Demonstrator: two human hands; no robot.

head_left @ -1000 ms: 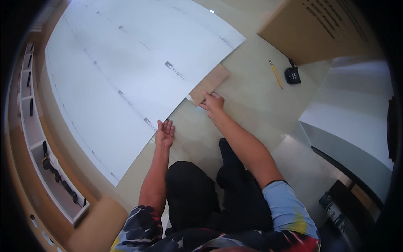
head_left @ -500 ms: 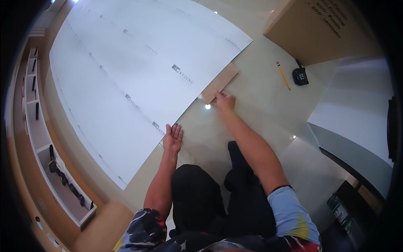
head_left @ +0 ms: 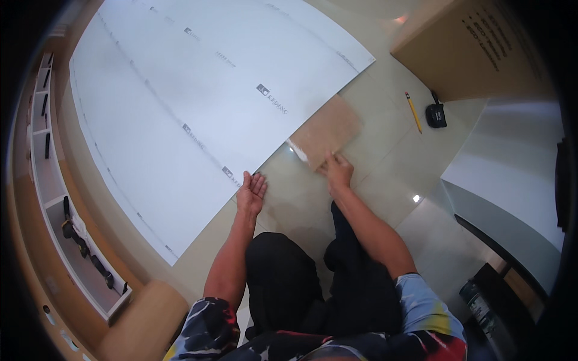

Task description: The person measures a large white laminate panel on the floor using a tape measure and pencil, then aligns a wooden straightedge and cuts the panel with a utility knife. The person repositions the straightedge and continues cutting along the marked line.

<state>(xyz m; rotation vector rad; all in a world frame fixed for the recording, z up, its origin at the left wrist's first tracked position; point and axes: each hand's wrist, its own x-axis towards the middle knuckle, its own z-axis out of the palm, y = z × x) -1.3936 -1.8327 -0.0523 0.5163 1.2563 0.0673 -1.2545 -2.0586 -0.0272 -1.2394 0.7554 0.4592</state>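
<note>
A large white printed sheet (head_left: 162, 120) lies across the left and middle of the floor. My left hand (head_left: 251, 191) is at its near right edge, palm up, with the fingers stretched out and the thumb beside the edge. My right hand (head_left: 338, 171) pinches the near edge of a flat brown rectangular piece (head_left: 328, 131), which looks like cardboard or thin board. Its left side meets the white sheet's edge; whether part of it lies underneath is hidden. Motion blurs its outline a little.
A yellow pencil (head_left: 413, 112) and a small black case (head_left: 435, 114) lie on the tiles, right. Behind them stands a large cardboard box (head_left: 463, 54). A white panel (head_left: 506, 150) is at the right; a long white tray (head_left: 87, 259) holding black tools lies left.
My right hand has drawn the brown piece towards me and rightwards, so more of its surface shows. My left hand stays at the sheet's edge. The view has shifted slightly.
</note>
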